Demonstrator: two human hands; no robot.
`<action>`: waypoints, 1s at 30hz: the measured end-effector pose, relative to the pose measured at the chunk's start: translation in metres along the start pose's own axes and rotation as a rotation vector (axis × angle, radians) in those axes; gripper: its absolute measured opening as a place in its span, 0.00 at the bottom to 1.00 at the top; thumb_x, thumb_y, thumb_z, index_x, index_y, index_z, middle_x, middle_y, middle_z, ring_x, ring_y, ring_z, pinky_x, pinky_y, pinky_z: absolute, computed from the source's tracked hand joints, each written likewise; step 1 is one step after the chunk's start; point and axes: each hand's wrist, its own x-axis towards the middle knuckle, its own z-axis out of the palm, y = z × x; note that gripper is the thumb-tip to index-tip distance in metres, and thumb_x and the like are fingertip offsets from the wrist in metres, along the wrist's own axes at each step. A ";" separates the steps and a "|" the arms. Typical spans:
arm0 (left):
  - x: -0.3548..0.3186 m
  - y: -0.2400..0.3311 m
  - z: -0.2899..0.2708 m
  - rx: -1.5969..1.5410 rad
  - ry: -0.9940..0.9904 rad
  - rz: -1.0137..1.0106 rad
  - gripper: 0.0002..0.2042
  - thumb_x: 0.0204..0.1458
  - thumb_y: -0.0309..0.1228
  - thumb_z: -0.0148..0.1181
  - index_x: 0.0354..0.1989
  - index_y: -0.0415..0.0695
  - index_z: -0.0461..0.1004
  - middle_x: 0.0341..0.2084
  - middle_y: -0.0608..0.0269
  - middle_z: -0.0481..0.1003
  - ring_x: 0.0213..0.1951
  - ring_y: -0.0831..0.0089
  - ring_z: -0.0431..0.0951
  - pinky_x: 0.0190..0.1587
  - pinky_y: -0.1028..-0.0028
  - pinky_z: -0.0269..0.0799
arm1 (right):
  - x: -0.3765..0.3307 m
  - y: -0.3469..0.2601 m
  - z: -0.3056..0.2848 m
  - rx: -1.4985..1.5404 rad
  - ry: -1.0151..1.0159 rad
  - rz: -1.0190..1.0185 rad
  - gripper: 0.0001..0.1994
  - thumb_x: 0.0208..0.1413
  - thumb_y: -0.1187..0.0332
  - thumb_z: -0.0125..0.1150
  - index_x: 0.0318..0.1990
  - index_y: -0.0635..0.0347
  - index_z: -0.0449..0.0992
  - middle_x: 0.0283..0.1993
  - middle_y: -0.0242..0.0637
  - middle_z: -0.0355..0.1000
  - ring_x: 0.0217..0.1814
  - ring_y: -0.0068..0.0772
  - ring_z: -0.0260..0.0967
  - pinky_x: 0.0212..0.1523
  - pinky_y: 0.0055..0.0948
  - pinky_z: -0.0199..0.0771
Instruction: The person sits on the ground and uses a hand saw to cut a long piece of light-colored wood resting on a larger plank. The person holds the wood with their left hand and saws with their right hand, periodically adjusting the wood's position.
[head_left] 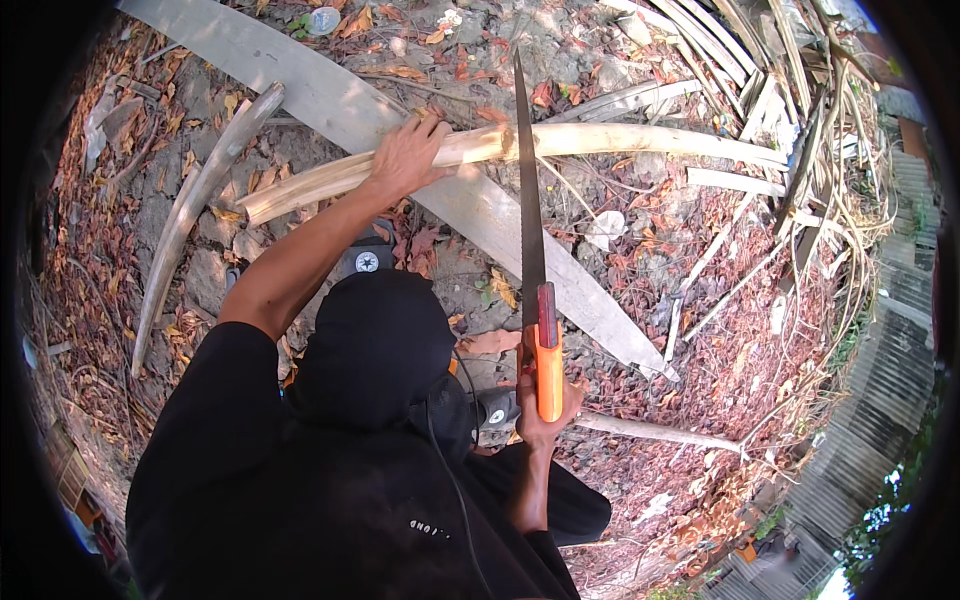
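Saw edge point(533, 250) across branch point(590, 138), L hand point(404, 158) clr

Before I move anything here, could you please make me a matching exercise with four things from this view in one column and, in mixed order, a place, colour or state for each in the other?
Things
1. saw
2. peeled pole
3. grey plank
4. corrugated sheets

Places, colours or states
A. on the ground, crossing below the pale wood under the left hand
B. along the right side of the view
C. orange-handled, held in the right hand
D. pale, with the left hand on it

Right pairs: 1-C, 2-D, 3-A, 4-B
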 end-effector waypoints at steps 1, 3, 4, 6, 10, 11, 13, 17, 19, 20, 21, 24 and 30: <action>0.001 -0.002 0.001 0.004 -0.003 -0.003 0.34 0.42 0.51 0.70 0.53 0.42 0.67 0.49 0.55 0.70 0.51 0.54 0.73 0.48 0.58 0.73 | 0.000 -0.001 0.000 -0.005 0.012 -0.013 0.12 0.46 0.71 0.62 0.40 0.65 0.79 0.21 0.42 0.70 0.18 0.36 0.71 0.25 0.31 0.69; 0.004 -0.005 0.002 0.011 -0.004 -0.007 0.33 0.42 0.50 0.70 0.53 0.43 0.67 0.49 0.55 0.70 0.52 0.54 0.72 0.48 0.57 0.73 | -0.002 -0.004 0.001 0.035 -0.010 0.022 0.13 0.47 0.70 0.63 0.40 0.65 0.79 0.21 0.42 0.70 0.19 0.36 0.71 0.25 0.31 0.69; 0.005 -0.004 0.001 -0.021 -0.033 -0.018 0.33 0.42 0.49 0.71 0.53 0.43 0.66 0.48 0.54 0.71 0.52 0.54 0.72 0.47 0.57 0.73 | -0.002 -0.005 0.001 0.055 -0.019 0.038 0.13 0.47 0.69 0.63 0.40 0.65 0.79 0.21 0.42 0.70 0.19 0.36 0.71 0.25 0.31 0.69; 0.007 -0.002 -0.002 -0.081 -0.089 -0.042 0.32 0.42 0.47 0.71 0.53 0.44 0.66 0.46 0.54 0.72 0.50 0.53 0.74 0.46 0.56 0.73 | -0.001 0.000 0.005 0.102 -0.025 0.085 0.13 0.47 0.69 0.62 0.40 0.65 0.79 0.21 0.42 0.71 0.19 0.36 0.71 0.25 0.31 0.70; 0.017 0.006 -0.004 -0.064 -0.307 0.023 0.25 0.49 0.45 0.66 0.52 0.46 0.67 0.44 0.54 0.74 0.45 0.51 0.77 0.45 0.57 0.74 | 0.003 -0.004 0.007 0.123 -0.085 0.164 0.12 0.47 0.69 0.62 0.40 0.65 0.79 0.22 0.43 0.71 0.19 0.37 0.71 0.26 0.32 0.71; 0.018 0.007 -0.006 -0.088 -0.299 0.000 0.24 0.51 0.44 0.65 0.52 0.46 0.68 0.42 0.53 0.75 0.44 0.52 0.77 0.45 0.57 0.73 | 0.002 -0.004 0.007 0.099 -0.054 0.110 0.12 0.47 0.69 0.62 0.39 0.65 0.79 0.21 0.43 0.71 0.19 0.38 0.70 0.26 0.32 0.70; 0.022 0.003 -0.005 -0.099 -0.261 0.001 0.22 0.53 0.44 0.62 0.53 0.47 0.69 0.40 0.53 0.75 0.43 0.52 0.77 0.45 0.58 0.73 | 0.000 -0.001 0.007 0.052 0.011 -0.007 0.12 0.47 0.69 0.63 0.38 0.65 0.79 0.21 0.43 0.70 0.18 0.39 0.69 0.25 0.33 0.69; 0.011 -0.002 0.011 -0.048 -0.197 0.083 0.22 0.57 0.48 0.56 0.55 0.50 0.70 0.40 0.55 0.73 0.43 0.55 0.77 0.43 0.59 0.74 | -0.008 0.010 0.001 0.004 -0.012 -0.016 0.11 0.46 0.68 0.64 0.35 0.64 0.78 0.19 0.42 0.68 0.16 0.40 0.66 0.22 0.34 0.64; 0.002 0.009 0.013 -0.032 -0.137 0.118 0.23 0.58 0.50 0.54 0.57 0.51 0.70 0.41 0.56 0.71 0.44 0.56 0.76 0.42 0.59 0.74 | -0.011 0.013 0.000 0.045 0.023 0.003 0.10 0.45 0.68 0.64 0.35 0.64 0.78 0.19 0.41 0.68 0.17 0.40 0.67 0.23 0.34 0.65; -0.011 0.018 0.011 -0.028 -0.086 0.122 0.24 0.58 0.52 0.53 0.58 0.51 0.70 0.41 0.56 0.71 0.44 0.56 0.75 0.42 0.59 0.74 | -0.011 0.014 0.000 0.070 0.039 0.011 0.10 0.45 0.68 0.64 0.34 0.64 0.78 0.19 0.41 0.68 0.17 0.40 0.68 0.23 0.34 0.65; -0.017 0.023 0.011 -0.025 -0.035 0.126 0.25 0.59 0.53 0.52 0.59 0.51 0.69 0.41 0.57 0.70 0.45 0.57 0.75 0.42 0.59 0.75 | -0.011 0.015 -0.001 0.064 0.030 -0.002 0.10 0.45 0.68 0.64 0.34 0.64 0.78 0.19 0.41 0.69 0.17 0.40 0.68 0.23 0.34 0.66; -0.017 0.026 0.019 -0.083 -0.032 0.045 0.29 0.57 0.58 0.50 0.57 0.49 0.71 0.46 0.52 0.69 0.48 0.55 0.74 0.43 0.58 0.76 | -0.010 0.015 -0.007 0.035 -0.001 -0.033 0.09 0.45 0.68 0.64 0.32 0.63 0.78 0.19 0.40 0.69 0.18 0.39 0.68 0.24 0.34 0.66; -0.027 0.039 0.024 -0.010 -0.031 0.078 0.31 0.57 0.61 0.47 0.56 0.47 0.70 0.45 0.53 0.69 0.48 0.55 0.75 0.44 0.58 0.76 | -0.016 0.024 -0.016 -0.024 -0.050 -0.023 0.08 0.45 0.68 0.63 0.30 0.62 0.77 0.18 0.39 0.68 0.17 0.38 0.67 0.24 0.34 0.65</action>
